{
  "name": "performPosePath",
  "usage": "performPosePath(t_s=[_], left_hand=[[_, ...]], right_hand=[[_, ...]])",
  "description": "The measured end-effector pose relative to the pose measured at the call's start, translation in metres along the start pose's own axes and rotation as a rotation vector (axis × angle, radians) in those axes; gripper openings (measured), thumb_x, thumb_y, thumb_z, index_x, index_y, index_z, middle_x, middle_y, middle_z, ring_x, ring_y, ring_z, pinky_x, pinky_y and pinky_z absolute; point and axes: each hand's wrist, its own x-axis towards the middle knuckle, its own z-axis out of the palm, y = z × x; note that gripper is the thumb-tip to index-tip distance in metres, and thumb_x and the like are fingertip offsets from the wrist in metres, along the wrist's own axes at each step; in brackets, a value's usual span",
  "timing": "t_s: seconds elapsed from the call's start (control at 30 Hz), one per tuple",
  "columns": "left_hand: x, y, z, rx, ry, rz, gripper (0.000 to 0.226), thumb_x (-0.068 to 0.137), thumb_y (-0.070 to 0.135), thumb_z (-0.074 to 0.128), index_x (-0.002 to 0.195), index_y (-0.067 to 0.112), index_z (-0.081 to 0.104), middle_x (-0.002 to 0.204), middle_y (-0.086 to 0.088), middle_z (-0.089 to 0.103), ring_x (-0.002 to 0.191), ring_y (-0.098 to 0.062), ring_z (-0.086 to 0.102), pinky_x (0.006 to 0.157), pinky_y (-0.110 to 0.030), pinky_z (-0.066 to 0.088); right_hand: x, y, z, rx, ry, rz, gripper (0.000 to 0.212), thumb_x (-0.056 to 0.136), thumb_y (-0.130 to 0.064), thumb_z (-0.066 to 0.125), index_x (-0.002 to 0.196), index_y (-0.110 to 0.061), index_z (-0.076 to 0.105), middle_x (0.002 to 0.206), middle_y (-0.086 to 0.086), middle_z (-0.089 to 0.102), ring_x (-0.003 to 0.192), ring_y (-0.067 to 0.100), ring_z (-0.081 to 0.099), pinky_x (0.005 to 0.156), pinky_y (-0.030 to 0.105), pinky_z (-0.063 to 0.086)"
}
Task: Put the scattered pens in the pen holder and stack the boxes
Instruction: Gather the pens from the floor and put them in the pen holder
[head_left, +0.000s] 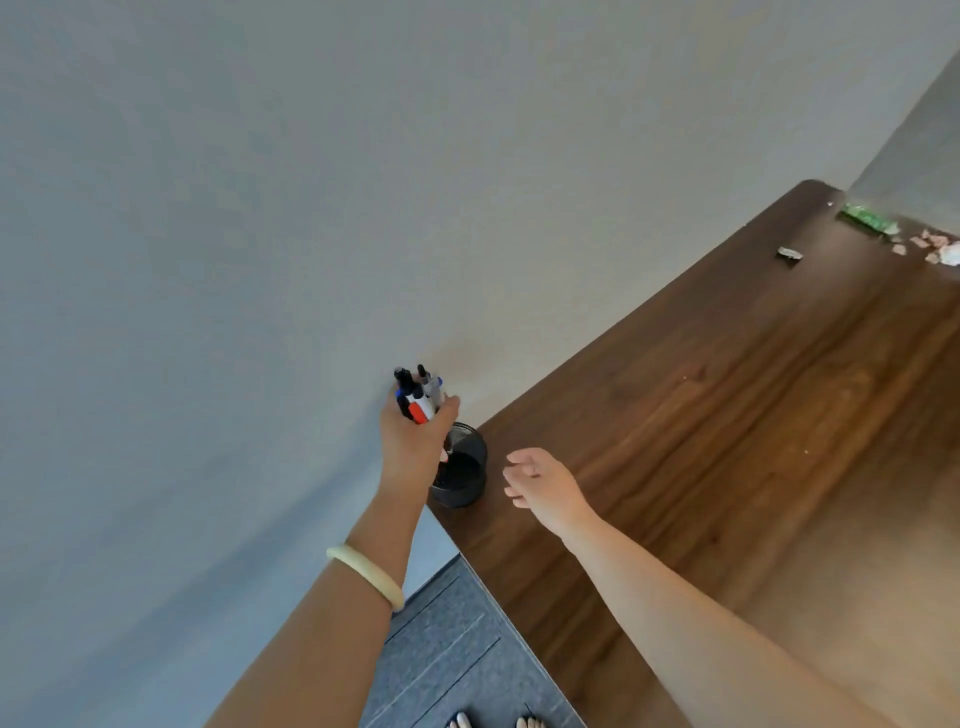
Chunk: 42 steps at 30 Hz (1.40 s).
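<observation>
Head view, items as I log them: pen holder (462, 475), black mesh cup, standing at the near-left corner of the wooden table (727, 441); its inside looks dark, contents I cannot tell. Bundle of pens (420, 397), several colours, gripped in my left hand (415, 441) directly above the holder's rim. Right hand (545, 486), just beside the holder, loosely curled, holding nothing. Pale bangle (366, 574) on the left wrist. Far edge: green packet (867, 218), small scraps (935, 247).
</observation>
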Motion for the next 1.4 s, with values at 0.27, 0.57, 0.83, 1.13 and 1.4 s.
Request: performPosePath(t_s=[0.27, 0.57, 0.83, 1.13, 1.4], left_hand=[[0.02, -0.03, 0.019, 0.166, -0.072, 0.072, 0.027, 0.084, 0.01, 0.065, 0.075, 0.031, 0.05, 0.067, 0.007, 0.056, 0.06, -0.006, 0.052, 0.052, -0.004, 0.041], [0.021, -0.067, 0.025, 0.134, -0.059, -0.061, 0.014, 0.08, 0.016, 0.071, 0.082, 0.019, 0.057, 0.075, 0.001, 0.063, 0.07, -0.013, 0.06, 0.064, -0.018, 0.045], [0.014, -0.081, 0.024, 0.092, 0.019, -0.193, 0.027, 0.078, 0.017, 0.073, 0.1, 0.009, 0.059, 0.086, -0.005, 0.064, 0.084, -0.022, 0.062, 0.071, -0.027, 0.049], [0.005, -0.08, 0.022, 0.042, 0.021, -0.163, 0.033, 0.076, 0.008, 0.071, 0.097, 0.026, 0.053, 0.098, -0.001, 0.072, 0.095, -0.019, 0.067, 0.091, -0.038, 0.052], [0.002, -0.086, 0.01, 0.105, 0.045, -0.052, 0.026, 0.075, 0.013, 0.075, 0.097, 0.018, 0.062, 0.099, 0.0, 0.068, 0.097, -0.019, 0.063, 0.085, -0.032, 0.053]], right_hand=[[0.033, 0.003, 0.013, -0.04, -0.029, 0.009, 0.038, 0.093, -0.025, 0.054, 0.13, -0.015, 0.049, 0.122, 0.005, 0.06, 0.095, 0.011, 0.062, 0.071, 0.016, 0.052], [0.046, 0.002, 0.027, 0.045, -0.031, 0.069, 0.029, 0.093, -0.009, 0.052, 0.121, -0.009, 0.053, 0.11, 0.01, 0.065, 0.067, 0.01, 0.066, 0.056, 0.014, 0.055], [0.039, 0.012, 0.023, 0.102, -0.009, 0.124, 0.025, 0.09, 0.0, 0.052, 0.114, -0.006, 0.053, 0.104, 0.013, 0.063, 0.064, 0.01, 0.065, 0.051, 0.012, 0.053], [0.028, 0.016, 0.018, 0.102, 0.01, 0.142, 0.027, 0.09, -0.002, 0.053, 0.116, -0.007, 0.053, 0.106, 0.013, 0.064, 0.062, 0.009, 0.065, 0.052, 0.011, 0.053], [0.027, 0.014, 0.011, 0.076, 0.022, 0.146, 0.026, 0.09, -0.003, 0.053, 0.116, -0.008, 0.053, 0.102, 0.008, 0.063, 0.062, 0.009, 0.065, 0.048, 0.01, 0.051]])
